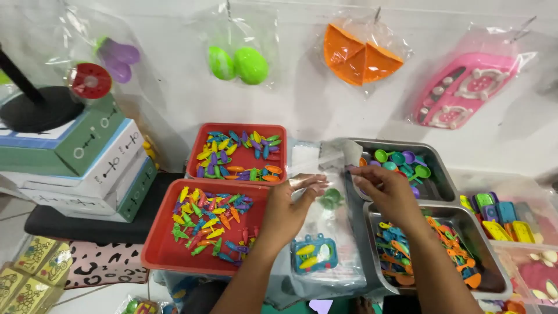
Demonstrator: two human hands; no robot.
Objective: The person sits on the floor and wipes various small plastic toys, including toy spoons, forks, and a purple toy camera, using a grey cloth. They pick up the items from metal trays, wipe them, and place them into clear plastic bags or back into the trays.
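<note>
My left hand [288, 209] and my right hand [386, 189] hold a clear plastic bag [325, 168] open between them, each gripping one side of its mouth. A small green toy piece [332, 198] shows inside the bag. Below the hands lies another clear bag holding a blue toy with yellow parts [314, 253].
Two red trays [160, 253] [200, 135] of small colourful toy pieces stand left. Metal trays hold coloured spoons [439, 180] and blue and orange pieces [494, 273] at right. Bagged toys hang on the wall; stacked boxes [99, 168] sit left.
</note>
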